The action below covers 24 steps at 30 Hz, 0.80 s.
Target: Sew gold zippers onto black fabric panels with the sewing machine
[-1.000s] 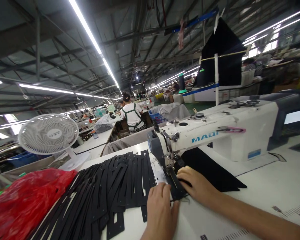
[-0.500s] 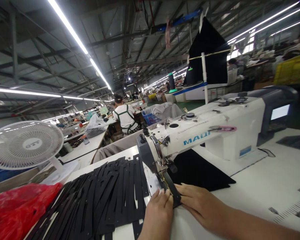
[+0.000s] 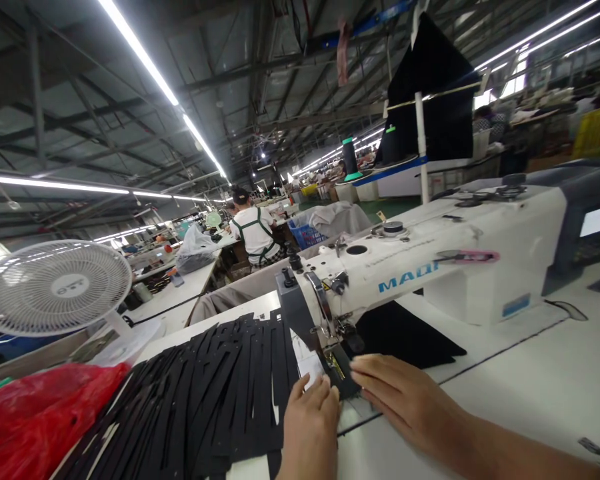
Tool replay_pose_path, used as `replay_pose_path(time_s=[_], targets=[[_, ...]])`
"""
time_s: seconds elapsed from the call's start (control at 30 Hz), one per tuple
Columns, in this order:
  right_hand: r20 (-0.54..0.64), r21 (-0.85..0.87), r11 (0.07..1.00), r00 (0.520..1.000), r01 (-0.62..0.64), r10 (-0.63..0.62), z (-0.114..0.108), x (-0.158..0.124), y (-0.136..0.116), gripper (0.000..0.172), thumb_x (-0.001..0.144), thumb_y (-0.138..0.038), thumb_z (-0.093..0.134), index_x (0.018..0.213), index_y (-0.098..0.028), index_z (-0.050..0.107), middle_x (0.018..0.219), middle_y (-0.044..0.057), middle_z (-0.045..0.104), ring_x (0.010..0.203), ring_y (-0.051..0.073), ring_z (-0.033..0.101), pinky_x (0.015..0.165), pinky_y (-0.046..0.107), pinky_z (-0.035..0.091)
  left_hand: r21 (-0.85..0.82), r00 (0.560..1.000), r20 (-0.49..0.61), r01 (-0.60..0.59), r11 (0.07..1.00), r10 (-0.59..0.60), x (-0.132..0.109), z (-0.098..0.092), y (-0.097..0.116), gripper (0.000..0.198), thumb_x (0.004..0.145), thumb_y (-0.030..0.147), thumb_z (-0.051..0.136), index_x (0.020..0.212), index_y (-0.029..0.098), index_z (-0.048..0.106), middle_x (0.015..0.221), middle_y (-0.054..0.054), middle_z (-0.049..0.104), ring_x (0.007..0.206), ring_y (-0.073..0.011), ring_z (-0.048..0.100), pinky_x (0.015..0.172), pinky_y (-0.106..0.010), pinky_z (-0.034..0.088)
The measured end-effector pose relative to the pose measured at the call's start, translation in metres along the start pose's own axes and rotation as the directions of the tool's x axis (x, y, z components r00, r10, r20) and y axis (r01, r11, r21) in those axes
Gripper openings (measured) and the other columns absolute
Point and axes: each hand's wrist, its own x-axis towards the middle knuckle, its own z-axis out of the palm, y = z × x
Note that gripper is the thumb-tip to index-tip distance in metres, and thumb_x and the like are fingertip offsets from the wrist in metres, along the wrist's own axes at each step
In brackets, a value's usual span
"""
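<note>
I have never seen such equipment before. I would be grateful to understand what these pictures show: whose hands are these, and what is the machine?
There is no robot. One camera, worn on a person's head, takes every picture, looking forward and down at that person's bare hands.

The white machine is a sewing machine. Below its needle area lies a small dark piece. The left hand is at its left edge, the right hand at its right; both lie fairly flat, neither clearly gripping.

On the white tabletop, many black slotted strips lie to the left, and black fabric lies under the machine's arm.
</note>
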Motion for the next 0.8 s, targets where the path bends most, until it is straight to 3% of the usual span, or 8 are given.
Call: replay_pose_path(time_s=[0.1,0.23,0.43,0.57,0.8], targets=[[0.054,-0.022,1.000,0.999,0.000,0.001,0.025,-0.002,0.002,0.033,0.093,-0.011,0.034,0.110,-0.020,0.061,0.110,0.006,0.064,0.103,0.017,0.059,0.087,0.029,0.052,-0.003,0.997,-0.020,-0.077,0.997,0.077,0.001,0.004,-0.002,0.027,0.091,0.009,0.033,0.087,0.017,0.058,0.084,-0.007,0.067,0.081,-0.0193,0.066,0.088,-0.041,0.050],[0.113,-0.036,0.997,0.991,-0.075,0.079,0.047,-0.004,0.006,0.020,0.092,-0.020,0.048,0.108,-0.020,0.060,0.110,0.006,0.062,0.099,0.019,0.060,0.084,0.035,0.052,-0.001,0.989,-0.072,-0.126,0.992,0.126,0.012,0.003,-0.002,0.034,0.095,0.010,0.026,0.080,0.014,0.057,0.077,-0.006,0.067,0.078,-0.0161,0.065,0.092,-0.040,0.048],[0.170,-0.067,0.992,0.978,-0.109,0.119,0.033,-0.004,0.019,0.029,0.091,-0.032,0.053,0.115,-0.017,0.053,0.115,0.008,0.055,0.095,0.020,0.057,0.080,0.040,0.050,0.008,0.980,0.104,-0.170,0.985,0.168,0.029,-0.002,-0.012,0.035,0.095,0.010,0.025,0.081,0.013,0.057,0.077,-0.006,0.066,0.077,-0.0172,0.064,0.079,-0.037,0.054],[0.187,-0.055,0.991,0.974,-0.123,0.131,0.031,0.002,0.023,0.027,0.091,-0.032,0.052,0.114,-0.018,0.054,0.115,0.008,0.055,0.095,0.020,0.057,0.080,0.039,0.050,0.035,0.983,0.105,-0.156,0.987,0.152,0.031,0.002,-0.018,0.030,0.093,0.007,0.029,0.082,0.013,0.057,0.080,-0.006,0.066,0.077,-0.0173,0.064,0.075,-0.035,0.054],[0.191,-0.047,0.992,0.974,-0.115,0.122,0.029,0.009,0.022,0.026,0.091,-0.033,0.052,0.113,-0.020,0.055,0.115,0.007,0.055,0.095,0.019,0.057,0.079,0.038,0.051,0.014,0.983,0.142,-0.116,0.993,0.113,0.030,0.001,-0.018,0.022,0.091,0.006,0.037,0.081,0.012,0.056,0.079,-0.005,0.066,0.078,-0.0168,0.063,0.081,-0.035,0.052]])
